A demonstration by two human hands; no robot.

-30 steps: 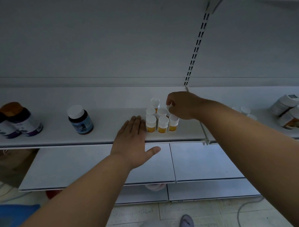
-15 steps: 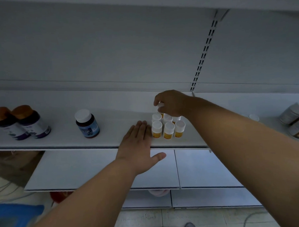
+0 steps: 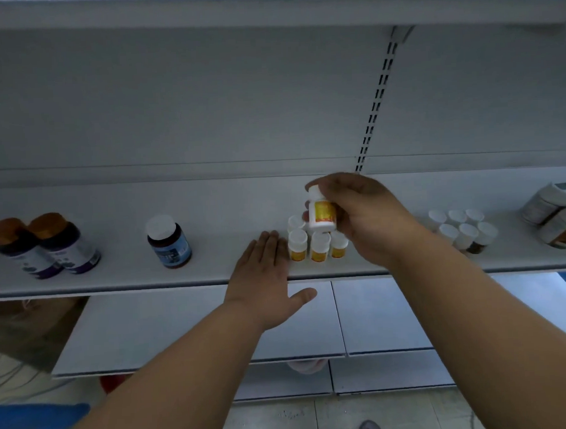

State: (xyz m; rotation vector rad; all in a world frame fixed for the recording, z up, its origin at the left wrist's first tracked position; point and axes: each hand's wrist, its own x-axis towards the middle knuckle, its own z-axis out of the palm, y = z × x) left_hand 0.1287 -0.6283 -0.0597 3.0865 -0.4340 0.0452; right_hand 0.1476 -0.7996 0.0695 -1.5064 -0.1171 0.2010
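Your held bottle [image 3: 321,212]: white, yellow-orange label. The clustered bottles [image 3: 319,250] at the grey-white shelf's [image 3: 116,280] front edge match it. Leftward jar [image 3: 169,243]: dark, blue label, white cap.

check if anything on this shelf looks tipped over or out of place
Yes: at the far right of the shelf, the large white bottles seem tipped and piled on each other, while the rest stand upright. The yellow-label bottle in the right hand is held above its cluster.
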